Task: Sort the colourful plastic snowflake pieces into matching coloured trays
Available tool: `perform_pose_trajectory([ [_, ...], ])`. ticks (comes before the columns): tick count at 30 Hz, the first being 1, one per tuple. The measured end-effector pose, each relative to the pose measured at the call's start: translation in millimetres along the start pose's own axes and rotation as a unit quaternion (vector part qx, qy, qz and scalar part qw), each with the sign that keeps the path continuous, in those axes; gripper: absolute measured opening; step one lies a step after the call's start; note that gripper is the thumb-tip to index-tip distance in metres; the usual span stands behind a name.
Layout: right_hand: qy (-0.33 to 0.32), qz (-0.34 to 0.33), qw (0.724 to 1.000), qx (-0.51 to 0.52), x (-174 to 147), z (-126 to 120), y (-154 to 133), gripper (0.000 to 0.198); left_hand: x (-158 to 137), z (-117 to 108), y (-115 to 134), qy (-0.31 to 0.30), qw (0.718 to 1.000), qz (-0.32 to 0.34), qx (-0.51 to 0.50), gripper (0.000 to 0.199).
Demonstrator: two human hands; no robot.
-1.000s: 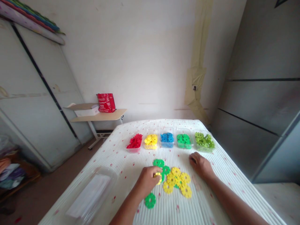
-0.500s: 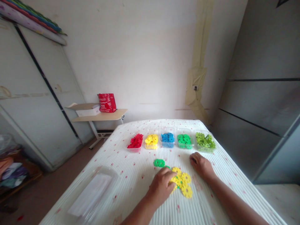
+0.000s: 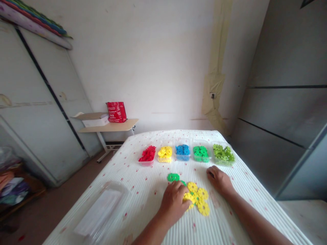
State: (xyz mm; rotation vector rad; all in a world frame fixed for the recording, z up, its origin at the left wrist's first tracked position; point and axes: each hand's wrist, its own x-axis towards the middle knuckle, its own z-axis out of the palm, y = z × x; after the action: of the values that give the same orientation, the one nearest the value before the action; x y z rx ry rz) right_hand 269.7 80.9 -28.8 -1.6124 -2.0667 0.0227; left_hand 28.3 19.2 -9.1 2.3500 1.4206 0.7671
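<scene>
Interlocked yellow snowflake discs point(image 3: 203, 208) form a flower shape lying on the white cloth, with bits of green between them. My left hand point(image 3: 175, 199) is closed at its left side, thumb and fingers on a yellow disc's edge. Green snowflake discs point(image 3: 173, 177) extend from the flower toward the upper left, partly hidden behind my left fingers. My right hand point(image 3: 219, 179) rests on the cloth to the right of the flower, apart from it. Its fingers are curled into a loose fist, and nothing shows in them.
Clear tubs of red point(image 3: 148, 154), yellow point(image 3: 165, 153), blue point(image 3: 183, 151), green point(image 3: 201, 153) and light green pieces point(image 3: 223, 153) stand in a row beyond my hands. A clear plastic container point(image 3: 112, 204) lies at left. A side table point(image 3: 122, 125) holds a red bag point(image 3: 116, 111).
My left hand has shifted slightly left and its fingers have drawn back, showing more of the yellow disc. The right hand has stayed in place.
</scene>
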Motion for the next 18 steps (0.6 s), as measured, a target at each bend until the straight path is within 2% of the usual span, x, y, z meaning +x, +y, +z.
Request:
perform_pose_trajectory([
  [2,-0.001,-0.003,1.0,-0.001,-0.1,0.0,0.1,0.021,-0.4,-3.5,-3.8,-0.027,0.994,-0.047,-0.094,0.012],
  [5,0.004,-0.003,1.0,-0.006,-0.2,-0.8,-0.7,0.021,-2.5,-11.4,-14.4,-0.118,0.952,-0.108,-0.261,0.012],
  [7,0.01,-0.002,1.0,-0.002,-0.2,-1.2,-1.2,0.02,-4.6,-15.0,-21.9,-0.149,0.938,-0.118,-0.29,0.016],
  [12,0.021,-0.004,1.0,0.008,-0.2,-1.8,-1.6,0.019,-7.2,-13.3,-25.3,-0.103,0.982,-0.095,-0.123,0.023],
  [16,0.012,-0.006,1.0,0.0,-0.2,-2.4,-2.0,0.019,-6.3,-14.2,-16.3,-0.097,0.991,-0.074,-0.045,0.038],
  [18,0.01,-0.007,1.0,-0.002,-0.3,-2.9,-2.5,0.019,-6.1,-16.2,-13.2,-0.099,0.993,-0.062,-0.016,0.037],
])
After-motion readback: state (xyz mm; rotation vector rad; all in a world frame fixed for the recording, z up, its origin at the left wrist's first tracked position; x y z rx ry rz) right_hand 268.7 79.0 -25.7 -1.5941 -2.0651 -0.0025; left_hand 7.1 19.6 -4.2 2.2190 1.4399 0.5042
